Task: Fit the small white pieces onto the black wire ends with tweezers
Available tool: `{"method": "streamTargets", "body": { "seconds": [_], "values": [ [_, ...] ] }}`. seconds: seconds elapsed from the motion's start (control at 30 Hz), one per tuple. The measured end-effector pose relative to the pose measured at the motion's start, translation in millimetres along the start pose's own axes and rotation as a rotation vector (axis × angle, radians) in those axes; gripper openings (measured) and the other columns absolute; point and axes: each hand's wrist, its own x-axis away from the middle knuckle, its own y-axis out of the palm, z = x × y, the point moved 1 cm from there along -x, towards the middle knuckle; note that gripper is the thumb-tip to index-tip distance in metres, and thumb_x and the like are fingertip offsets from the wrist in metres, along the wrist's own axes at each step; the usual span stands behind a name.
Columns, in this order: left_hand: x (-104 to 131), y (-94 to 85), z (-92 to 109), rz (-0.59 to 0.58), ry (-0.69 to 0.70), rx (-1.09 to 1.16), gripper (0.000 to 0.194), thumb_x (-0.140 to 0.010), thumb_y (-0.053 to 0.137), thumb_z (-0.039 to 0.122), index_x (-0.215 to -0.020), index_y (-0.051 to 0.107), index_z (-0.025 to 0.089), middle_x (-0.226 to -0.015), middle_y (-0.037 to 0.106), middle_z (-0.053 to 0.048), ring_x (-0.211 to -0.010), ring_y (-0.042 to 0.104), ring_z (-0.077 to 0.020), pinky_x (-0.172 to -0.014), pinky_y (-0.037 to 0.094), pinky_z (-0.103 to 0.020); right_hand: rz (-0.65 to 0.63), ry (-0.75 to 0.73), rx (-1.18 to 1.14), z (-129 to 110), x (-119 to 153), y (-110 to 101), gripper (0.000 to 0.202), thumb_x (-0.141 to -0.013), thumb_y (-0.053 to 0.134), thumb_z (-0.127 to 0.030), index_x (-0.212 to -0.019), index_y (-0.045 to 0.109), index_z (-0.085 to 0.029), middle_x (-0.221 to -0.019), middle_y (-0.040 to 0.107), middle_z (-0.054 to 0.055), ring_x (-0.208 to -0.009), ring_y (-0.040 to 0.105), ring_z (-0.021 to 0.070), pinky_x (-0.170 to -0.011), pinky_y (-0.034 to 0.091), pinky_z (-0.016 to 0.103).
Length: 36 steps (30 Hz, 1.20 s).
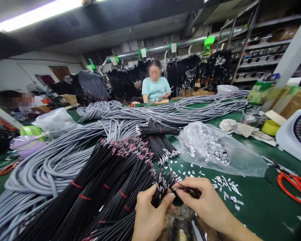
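Green tabletop (266, 214) fills the foreground. A lilac basket (32, 150) stands near grey cables (47, 167). Red-banded black bundles (90, 187) lie beside the left hand (150, 212), which encircles a bunch of black wires (162, 190) at the near side; the right hand (202, 197) pinches one wire (181, 185), its length partly hidden. A clear bag (251, 165) holds silvery bits (219, 155). Print on a green packet (259, 92) is too blurred to read; a fan (297, 137) is cut off.
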Motion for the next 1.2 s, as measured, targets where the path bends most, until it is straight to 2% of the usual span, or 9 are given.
{"method": "streamTargets", "body": {
  "seconds": [0.13,0.27,0.4,0.5,0.57,0.63,0.83,0.97,1.2],
  "values": [
    [-3,-5.2,-6,-0.154,0.013,-0.013,0.026,-0.072,0.063,0.035,-0.059,0.057,0.013,-0.043,0.054,0.001,-0.042,0.049,-0.0113,-0.047,0.041,-0.021,-0.028,-0.042,0.033,3,0,-1,0.018,-0.080,0.052,-0.018,-0.075,0.069,-0.018,-0.069,0.067,0.002,-0.064,0.059,0.0143,-0.060,0.045,0.026],
    [0,-8.0,-13,-0.122,-0.005,-0.008,0.027,-0.068,0.066,0.039,-0.061,0.060,0.013,-0.047,0.052,0.002,-0.044,0.046,-0.0106,-0.045,0.038,-0.021,-0.026,-0.155,0.068,5,1,-1,0.017,-0.079,0.054,-0.014,-0.075,0.070,-0.018,-0.065,0.066,0.001,-0.059,0.057,0.0122,-0.054,0.043,0.023],
    [2,-7.9,-14,-0.136,-0.017,-0.001,0.024,-0.063,0.071,0.035,-0.064,0.062,0.013,-0.054,0.055,0.001,-0.051,0.049,-0.0120,-0.051,0.041,-0.022,0.114,-0.270,0.144,7,-1,-4,0.020,-0.078,0.051,-0.010,-0.078,0.070,-0.018,-0.061,0.063,0.001,-0.054,0.054,0.0115,-0.049,0.041,0.022],
    [-4,-8.8,-12,-0.228,-0.051,0.053,0.021,-0.073,0.064,0.033,-0.069,0.063,0.012,-0.055,0.056,0.000,-0.053,0.052,-0.0119,-0.054,0.043,-0.022,0.254,-0.277,0.210,8,-4,-10,0.015,-0.077,0.055,-0.013,-0.078,0.070,-0.017,-0.057,0.061,0.000,-0.050,0.052,0.0113,-0.046,0.040,0.022],
    [-9,-10.3,-10,-0.220,-0.005,0.099,0.020,-0.077,0.060,0.031,-0.075,0.065,0.012,-0.067,0.061,-0.004,-0.064,0.057,-0.0140,-0.064,0.045,-0.024,0.286,-0.260,0.219,8,-5,-13,0.012,-0.078,0.057,-0.016,-0.078,0.070,-0.017,-0.060,0.063,0.001,-0.051,0.054,0.0115,-0.048,0.041,0.023],
    [-12,-11.5,-9,-0.166,0.048,0.109,0.019,-0.079,0.059,0.030,-0.081,0.066,0.012,-0.075,0.062,-0.004,-0.072,0.057,-0.0148,-0.070,0.044,-0.024,0.263,-0.243,0.208,9,-4,-12,0.014,-0.077,0.057,-0.015,-0.084,0.069,-0.017,-0.068,0.066,0.002,-0.057,0.058,0.0122,-0.053,0.045,0.023],
    [-11,-7.8,-9,-0.144,0.064,0.088,0.023,-0.083,0.053,0.031,-0.080,0.062,0.011,-0.056,0.052,0.001,-0.055,0.048,-0.0103,-0.058,0.041,-0.021,0.185,-0.155,0.171,11,2,-2,0.021,-0.075,0.060,-0.016,-0.094,0.068,-0.021,-0.084,0.069,0.001,-0.074,0.062,0.0146,-0.070,0.048,0.027],
    [-10,-6.5,-11,-0.145,0.068,-0.008,0.027,-0.080,0.056,0.032,-0.061,0.056,0.012,-0.050,0.051,0.001,-0.049,0.045,-0.0094,-0.051,0.037,-0.021,0.134,-0.094,0.124,11,1,2,0.020,-0.078,0.059,-0.025,-0.096,0.068,-0.021,-0.082,0.068,0.002,-0.073,0.061,0.0151,-0.068,0.048,0.029],
    [-7,-4.8,-6,-0.164,0.142,-0.129,0.018,-0.075,0.062,0.029,-0.071,0.065,0.012,-0.060,0.060,-0.001,-0.054,0.049,-0.0111,-0.052,0.039,-0.020,0.130,-0.065,-0.040,14,0,5,0.013,-0.077,0.060,-0.022,-0.084,0.071,-0.020,-0.079,0.071,0.001,-0.069,0.064,0.0136,-0.063,0.049,0.024]
  ]
}}
